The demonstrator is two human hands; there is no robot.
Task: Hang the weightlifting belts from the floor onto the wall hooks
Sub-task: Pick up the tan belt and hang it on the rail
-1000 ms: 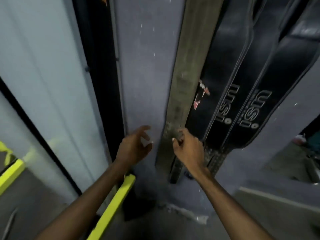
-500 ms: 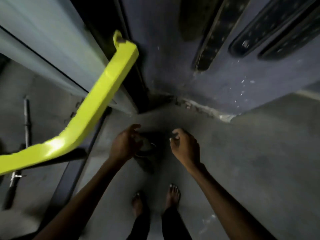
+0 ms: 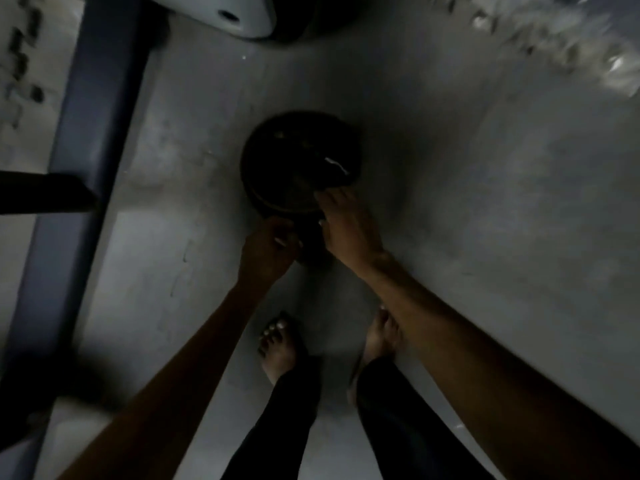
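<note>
A dark weightlifting belt (image 3: pixel 298 157) lies rolled in a round coil on the grey floor, straight ahead of my bare feet. My right hand (image 3: pixel 346 226) reaches down to its near rim, with the fingers over the edge and the thumb underneath, pinching the belt. Just left of it, my left hand (image 3: pixel 270 247) is curled against the dark tail of the belt. The dim light hides whether that hand grips it. No wall hooks or hung belts are in view.
A dark blue steel beam (image 3: pixel 86 133) runs up the left side, with a black bar (image 3: pixel 45 192) jutting from the left edge. A pale rounded part (image 3: pixel 242 15) sits at the top. Crumbled wall debris (image 3: pixel 554 46) lies top right. My feet (image 3: pixel 280 344) stand below the belt.
My view has swung down from the hung belts on the wall to the floor. Both hands have dropped to the coiled belt, and the right hand has closed on its rim.
</note>
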